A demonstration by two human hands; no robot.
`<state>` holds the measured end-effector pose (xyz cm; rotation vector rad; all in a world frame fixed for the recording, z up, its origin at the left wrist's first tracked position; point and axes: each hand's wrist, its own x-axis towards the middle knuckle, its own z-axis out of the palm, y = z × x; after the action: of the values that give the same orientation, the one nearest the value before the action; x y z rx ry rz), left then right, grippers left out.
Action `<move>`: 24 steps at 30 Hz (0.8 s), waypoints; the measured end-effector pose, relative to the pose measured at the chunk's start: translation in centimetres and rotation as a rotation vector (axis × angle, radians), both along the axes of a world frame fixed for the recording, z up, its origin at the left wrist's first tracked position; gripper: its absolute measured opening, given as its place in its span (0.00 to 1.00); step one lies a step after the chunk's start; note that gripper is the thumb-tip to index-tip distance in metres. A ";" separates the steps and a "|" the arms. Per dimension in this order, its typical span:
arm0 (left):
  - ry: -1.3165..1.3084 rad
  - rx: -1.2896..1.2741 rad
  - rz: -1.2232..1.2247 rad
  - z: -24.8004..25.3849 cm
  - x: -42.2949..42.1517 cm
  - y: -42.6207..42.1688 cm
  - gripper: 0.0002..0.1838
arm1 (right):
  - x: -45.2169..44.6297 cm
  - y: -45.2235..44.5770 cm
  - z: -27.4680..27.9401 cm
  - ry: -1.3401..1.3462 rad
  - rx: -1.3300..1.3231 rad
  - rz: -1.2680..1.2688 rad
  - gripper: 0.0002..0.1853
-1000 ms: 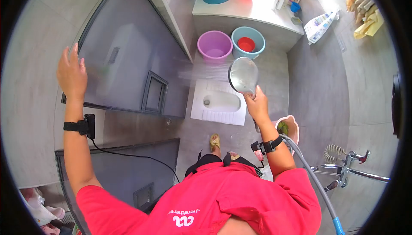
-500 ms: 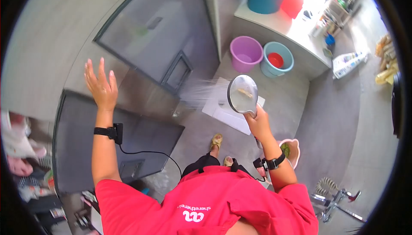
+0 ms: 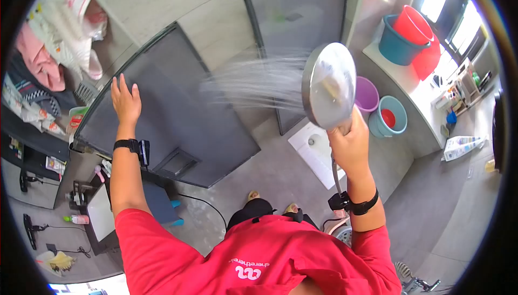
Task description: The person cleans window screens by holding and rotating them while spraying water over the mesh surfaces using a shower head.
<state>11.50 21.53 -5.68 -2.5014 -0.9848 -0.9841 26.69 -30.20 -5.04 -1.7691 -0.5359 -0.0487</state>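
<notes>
My right hand point(image 3: 349, 145) grips a chrome shower head point(image 3: 333, 86) by its handle, raised in front of me. Water point(image 3: 259, 82) sprays from its face toward the left, across a dark grey door panel point(image 3: 178, 106) with a small framed vent point(image 3: 177, 163) low on it. A hose hangs below the right hand. On the left, my left hand point(image 3: 126, 101) is raised with fingers stretched out and nothing in it. It overlaps the panel's outer edge; whether it touches is unclear.
A second grey door point(image 3: 302, 31) stands farther back. A white squat toilet point(image 3: 315, 152) is set in the floor. Purple point(image 3: 367, 94) and light blue point(image 3: 389, 112) buckets stand below a ledge holding a teal bucket point(image 3: 396, 47). Clothes point(image 3: 40, 60) hang at upper left.
The view has turned left toward the nearer door. My right hand has raised the shower head closer to the camera, and the spray now crosses that door. My left hand remains open.
</notes>
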 end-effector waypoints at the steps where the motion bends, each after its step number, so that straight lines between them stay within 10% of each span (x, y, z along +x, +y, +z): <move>1: -0.002 -0.001 -0.002 0.6 -0.5 0.9 0.31 | -0.5 0.8 0.8 -0.021 0.056 0.008 0.22; 11: 0.053 0.097 -0.054 3.8 -4.9 10.1 0.25 | -8.1 9.0 3.4 -0.112 0.057 -0.101 0.26; 18: 0.465 -0.406 -0.408 9.9 -6.3 4.2 0.29 | -14.2 9.2 1.9 -0.107 -0.079 -0.201 0.21; 24: 0.396 -0.269 -0.449 9.5 -11.4 -6.8 0.27 | -18.3 3.0 4.4 -0.217 -0.053 -0.279 0.22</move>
<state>0.09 14.78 3.87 -3.0585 -0.4674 -0.4356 8.37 -27.20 -0.65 -1.8912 -0.4448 -0.4287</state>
